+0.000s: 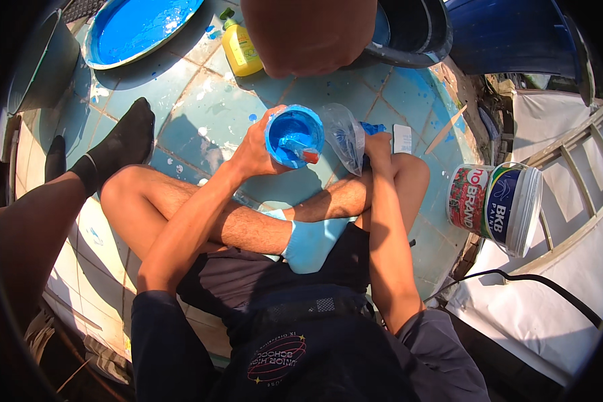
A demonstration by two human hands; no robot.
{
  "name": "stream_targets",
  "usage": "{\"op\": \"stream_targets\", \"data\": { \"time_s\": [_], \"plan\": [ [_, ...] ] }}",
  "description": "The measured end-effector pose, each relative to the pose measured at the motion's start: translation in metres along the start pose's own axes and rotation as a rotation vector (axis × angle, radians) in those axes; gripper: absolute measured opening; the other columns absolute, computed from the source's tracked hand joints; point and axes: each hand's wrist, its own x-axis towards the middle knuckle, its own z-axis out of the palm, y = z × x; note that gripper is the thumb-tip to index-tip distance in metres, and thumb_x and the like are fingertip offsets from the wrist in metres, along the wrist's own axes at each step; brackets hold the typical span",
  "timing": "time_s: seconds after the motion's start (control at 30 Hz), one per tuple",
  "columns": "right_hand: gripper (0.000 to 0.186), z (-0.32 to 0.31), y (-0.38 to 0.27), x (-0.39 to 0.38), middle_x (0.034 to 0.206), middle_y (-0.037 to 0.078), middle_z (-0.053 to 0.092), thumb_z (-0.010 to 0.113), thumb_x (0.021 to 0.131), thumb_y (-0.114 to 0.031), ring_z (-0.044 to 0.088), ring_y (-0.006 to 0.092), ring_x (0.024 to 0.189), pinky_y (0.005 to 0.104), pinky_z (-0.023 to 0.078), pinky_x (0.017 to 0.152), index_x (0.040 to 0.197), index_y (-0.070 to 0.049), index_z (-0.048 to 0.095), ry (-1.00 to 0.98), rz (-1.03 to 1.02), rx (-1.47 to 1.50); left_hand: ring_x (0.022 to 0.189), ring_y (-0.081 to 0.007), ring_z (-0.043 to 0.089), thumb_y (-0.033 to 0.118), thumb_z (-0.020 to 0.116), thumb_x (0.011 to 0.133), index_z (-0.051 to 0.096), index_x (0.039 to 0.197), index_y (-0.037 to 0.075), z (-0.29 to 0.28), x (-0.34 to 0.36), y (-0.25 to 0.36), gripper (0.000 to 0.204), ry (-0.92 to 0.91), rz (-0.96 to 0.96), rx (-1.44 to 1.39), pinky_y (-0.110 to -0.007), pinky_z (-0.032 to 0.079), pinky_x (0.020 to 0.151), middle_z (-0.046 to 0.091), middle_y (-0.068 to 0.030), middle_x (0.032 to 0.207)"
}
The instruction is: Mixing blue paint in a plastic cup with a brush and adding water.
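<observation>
One yellow bottle (242, 51) beyond left fingers (273, 114) around blue cup (319, 142), right fingers' (380, 139) grip unclear

Upper edge: the basin (104, 65) and the black tub (442, 48) are cut off; the tub is further masked by a co-worker's limb (308, 37), possibly a knee, itself truncated above. Centre: some fingers of the left hand (258, 149) are hidden behind the blue cup (319, 134); paint (293, 123) covers part of the red-tipped tool (310, 156). Right: the right hand's (378, 149) fingers are too small to resolve.
</observation>
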Motion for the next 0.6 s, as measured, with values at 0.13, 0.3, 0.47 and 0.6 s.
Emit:
{"op": "stream_targets", "data": {
  "time_s": [0.13,0.3,0.47,0.6],
  "plan": [
    [0.084,0.022,-0.008,-0.012,0.118,0.030,0.065,0.086,0.073,-0.034,0.065,0.0415,0.112,0.0435,0.051,0.098,0.129,0.013,0.046,0.062,0.051,0.137,0.115,-0.0289,0.066,0.031,0.097,0.055,0.052,0.132,0.003,-0.007,-0.003,0.008,0.094,0.003,-0.075,-0.013,-0.039,0.051,0.101,0.065,-0.0138,0.125],
    [0.028,0.040,0.018,-0.007,0.101,0.020,0.073,0.072,0.083,-0.020,0.070,0.0390,0.095,0.0424,0.053,0.091,0.103,0.001,0.072,0.289,-0.098,0.509,0.112,-0.0281,0.067,0.031,0.096,0.058,0.051,0.133,0.002,-0.008,0.005,0.008,0.092,-0.032,0.146,0.182,-0.039,0.052,0.098,0.066,-0.0141,0.122],
    [0.041,-0.020,0.041,0.014,0.118,0.016,0.067,0.060,0.092,-0.010,0.065,0.0268,0.097,0.0412,0.056,0.083,0.132,0.000,0.057,-0.361,0.371,1.890,0.112,-0.0286,0.067,0.028,0.095,0.060,0.051,0.134,0.002,-0.007,0.003,0.011,0.090,-0.006,0.086,0.097,-0.039,0.052,0.098,0.066,-0.0147,0.122],
    [0.050,-0.034,0.052,-0.018,0.126,0.017,0.062,0.062,0.091,-0.015,0.062,0.0279,0.105,0.0423,0.054,0.092,0.138,0.000,0.052,-0.662,-0.071,2.288,0.111,-0.0292,0.067,0.028,0.093,0.061,0.052,0.133,0.002,-0.008,-0.001,0.005,0.087,0.010,0.052,0.068,-0.038,0.052,0.098,0.066,-0.0146,0.121]
  ]
}}
